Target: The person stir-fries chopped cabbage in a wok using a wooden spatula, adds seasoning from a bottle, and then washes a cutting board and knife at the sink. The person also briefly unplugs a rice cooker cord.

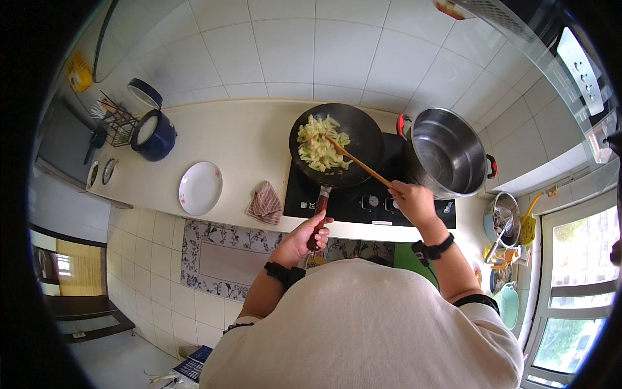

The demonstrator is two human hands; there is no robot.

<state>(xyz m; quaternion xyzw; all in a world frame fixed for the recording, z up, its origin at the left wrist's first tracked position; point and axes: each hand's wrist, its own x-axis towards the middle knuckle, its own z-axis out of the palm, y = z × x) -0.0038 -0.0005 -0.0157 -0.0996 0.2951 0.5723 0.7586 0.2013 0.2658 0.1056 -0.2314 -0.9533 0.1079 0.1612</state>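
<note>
My left hand [307,236] grips the dark red handle [319,219] of a black wok [362,129], which sits over the left side of a black gas stove [335,206]. In my right hand [414,202] is a wooden spatula [362,164], its handle slanting down from the wok toward me. The spatula's far end is in a heap of chopped pale green vegetables [318,146] on the wok's left side, and its tip is partly hidden there. A few small brownish bits lie below the heap.
Right of the wok stands a large steel pot [447,153] with red-and-black handles. To the left lie a folded striped cloth [265,203], a white oval plate [200,188] and a blue rice cooker [158,141] with its lid raised. A metal bowl [505,219] is at the far right.
</note>
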